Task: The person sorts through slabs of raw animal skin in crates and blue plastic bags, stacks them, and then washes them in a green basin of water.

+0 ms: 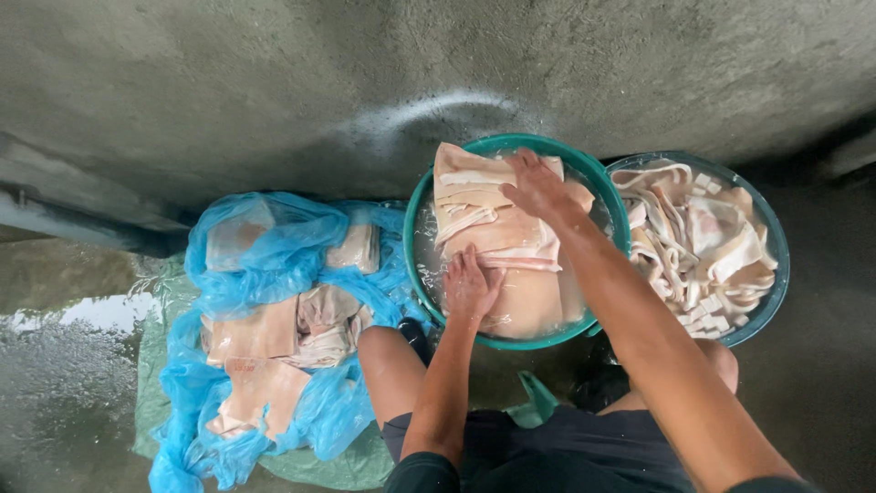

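A green basin [422, 205] holds water and large pale slabs of raw meat [493, 233]. My left hand [469, 285] presses flat on a slab at the basin's near side. Farther in, my right hand [537, 187] rests with fingers spread on the top slab near the far rim. Neither hand grips a piece; both lie on the meat. A second basin [774, 239] to the right is full of cut strips and small pieces of meat [703, 242].
To the left, blue plastic sheeting [274, 265] on a green sack [151, 365] holds more meat slabs [260, 333]. The concrete floor [64, 393] is wet. My bare knees sit just below the basins, with a concrete wall beyond them.
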